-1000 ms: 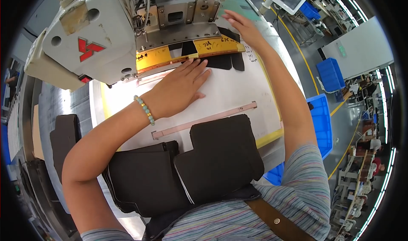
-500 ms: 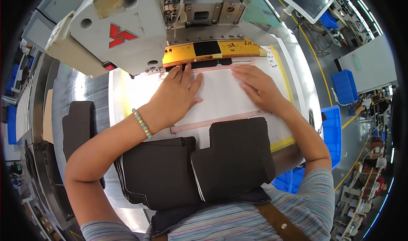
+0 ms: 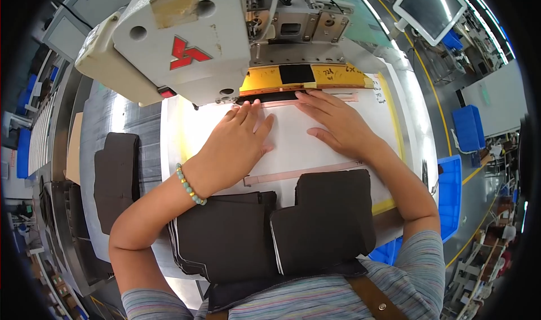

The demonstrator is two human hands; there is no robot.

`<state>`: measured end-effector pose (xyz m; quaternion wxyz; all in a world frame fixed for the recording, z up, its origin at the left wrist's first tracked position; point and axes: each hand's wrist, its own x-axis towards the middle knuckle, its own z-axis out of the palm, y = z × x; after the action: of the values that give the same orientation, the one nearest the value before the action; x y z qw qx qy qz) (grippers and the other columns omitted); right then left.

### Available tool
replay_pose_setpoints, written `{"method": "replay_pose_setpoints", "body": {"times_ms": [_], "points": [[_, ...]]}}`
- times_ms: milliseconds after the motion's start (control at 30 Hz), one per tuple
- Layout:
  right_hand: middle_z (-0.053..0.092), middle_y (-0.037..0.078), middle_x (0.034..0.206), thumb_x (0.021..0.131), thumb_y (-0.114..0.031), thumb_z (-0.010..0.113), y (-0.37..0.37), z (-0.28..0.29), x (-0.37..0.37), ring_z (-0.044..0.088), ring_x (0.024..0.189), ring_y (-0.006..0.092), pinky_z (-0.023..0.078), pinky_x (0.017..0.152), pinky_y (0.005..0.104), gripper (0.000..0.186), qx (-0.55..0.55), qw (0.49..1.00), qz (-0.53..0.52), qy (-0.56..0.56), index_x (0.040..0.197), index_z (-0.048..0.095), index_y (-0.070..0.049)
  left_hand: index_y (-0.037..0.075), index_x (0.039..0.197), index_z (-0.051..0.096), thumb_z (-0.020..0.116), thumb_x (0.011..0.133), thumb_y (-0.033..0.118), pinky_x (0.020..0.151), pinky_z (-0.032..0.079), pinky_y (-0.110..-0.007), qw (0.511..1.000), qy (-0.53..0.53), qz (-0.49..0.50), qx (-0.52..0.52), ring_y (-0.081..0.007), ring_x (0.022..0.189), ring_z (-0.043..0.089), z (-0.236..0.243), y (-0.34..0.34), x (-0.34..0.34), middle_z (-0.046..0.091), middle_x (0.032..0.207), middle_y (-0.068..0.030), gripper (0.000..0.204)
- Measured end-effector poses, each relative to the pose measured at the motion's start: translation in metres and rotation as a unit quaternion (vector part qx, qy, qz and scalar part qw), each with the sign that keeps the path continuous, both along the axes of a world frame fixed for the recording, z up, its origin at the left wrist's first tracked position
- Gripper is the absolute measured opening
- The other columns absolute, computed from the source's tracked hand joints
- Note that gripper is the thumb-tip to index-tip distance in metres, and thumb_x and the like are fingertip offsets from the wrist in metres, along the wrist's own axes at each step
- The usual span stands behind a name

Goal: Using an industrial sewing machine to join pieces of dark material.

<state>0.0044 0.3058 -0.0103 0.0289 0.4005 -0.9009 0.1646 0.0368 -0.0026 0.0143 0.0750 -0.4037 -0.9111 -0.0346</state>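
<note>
A narrow black strip of material [image 3: 274, 96] lies along the lower edge of a yellow clamp bar [image 3: 338, 78] on the sewing machine. My left hand [image 3: 234, 145], a beaded bracelet [image 3: 190, 184] at its wrist, rests with fingers stretched out and fingertips at the strip's left part. Lying flat on the white work plate [image 3: 282, 151], my right hand [image 3: 341, 122] has its fingers extended toward the strip's right end. Both hands are open; neither grips anything. Some of the strip is hidden under the bar and behind my fingertips.
The white machine head [image 3: 186, 49] looms over the far left of the plate. Nearest my body lie two stacks of dark fabric pieces, the left stack [image 3: 225, 230] and the right stack [image 3: 327, 224]. Another dark stack [image 3: 116, 179] sits at left. Blue bins [image 3: 449, 199] stand at right.
My right hand has shifted left along the strip, closer to my left hand. My left fingertips remain at the strip. The whole view has shifted slightly, moving the scene right and down.
</note>
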Motion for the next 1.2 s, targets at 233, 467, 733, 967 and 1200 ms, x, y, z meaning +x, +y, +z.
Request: {"method": "replay_pose_setpoints", "body": {"times_ms": [233, 467, 733, 967, 1200], "points": [[0.051, 0.011, 0.167, 0.106, -0.030, 0.064, -0.004, 0.008, -0.001, 0.043, 0.154, 0.0335, 0.037, 0.128, 0.0468, 0.056, -0.001, 1.000, 0.003, -0.015, 0.156, 0.056, -0.006, -0.001, 0.148, 0.057, 0.074, 0.099, 0.027, 0.118, 0.047, -0.048, 0.997, -0.072, -0.019, 0.005, -0.0403, 0.146, 0.054, 0.009, -0.020, 0.016, 0.056, 0.154, -0.0259, 0.058], [0.050, 0.015, 0.166, 0.103, -0.024, 0.065, -0.003, 0.004, -0.001, 0.043, 0.155, 0.0364, 0.035, 0.129, 0.0488, 0.059, -0.017, 1.000, 0.007, -0.016, 0.157, 0.053, -0.004, 0.000, 0.149, 0.057, 0.075, 0.098, 0.025, 0.118, 0.047, -0.047, 0.997, -0.071, -0.003, 0.018, -0.0393, 0.148, 0.052, 0.009, -0.022, 0.017, 0.055, 0.155, -0.0231, 0.059], [0.052, 0.015, 0.164, 0.102, -0.023, 0.067, 0.000, 0.001, -0.001, 0.045, 0.153, 0.0363, 0.038, 0.127, 0.0486, 0.055, -0.025, 1.000, 0.007, -0.002, 0.152, 0.058, -0.003, 0.003, 0.150, 0.058, 0.079, 0.096, 0.022, 0.123, 0.043, -0.048, 0.991, -0.084, 0.024, 0.100, -0.0403, 0.154, 0.045, -0.006, -0.026, 0.005, 0.048, 0.164, -0.0228, 0.061], [0.071, 0.011, 0.140, 0.097, -0.017, 0.076, 0.013, -0.006, 0.005, 0.066, 0.128, 0.0314, 0.054, 0.109, 0.0434, 0.034, -0.090, 0.990, -0.016, 0.105, 0.128, 0.075, -0.005, 0.009, 0.149, 0.061, 0.084, 0.090, 0.016, 0.124, 0.040, -0.053, 0.981, -0.140, 0.057, 0.119, -0.0411, 0.152, 0.046, 0.001, -0.027, 0.004, 0.049, 0.165, -0.0163, 0.064], [0.057, 0.010, 0.162, 0.098, -0.024, 0.074, 0.005, -0.002, -0.002, 0.053, 0.146, 0.0326, 0.046, 0.119, 0.0451, 0.052, -0.042, 0.995, 0.037, 0.079, 0.146, 0.065, -0.007, 0.012, 0.149, 0.062, 0.084, 0.090, 0.019, 0.125, 0.038, -0.053, 0.983, -0.141, 0.056, 0.104, -0.0417, 0.154, 0.044, -0.002, -0.025, 0.004, 0.046, 0.168, -0.0156, 0.063]]}}
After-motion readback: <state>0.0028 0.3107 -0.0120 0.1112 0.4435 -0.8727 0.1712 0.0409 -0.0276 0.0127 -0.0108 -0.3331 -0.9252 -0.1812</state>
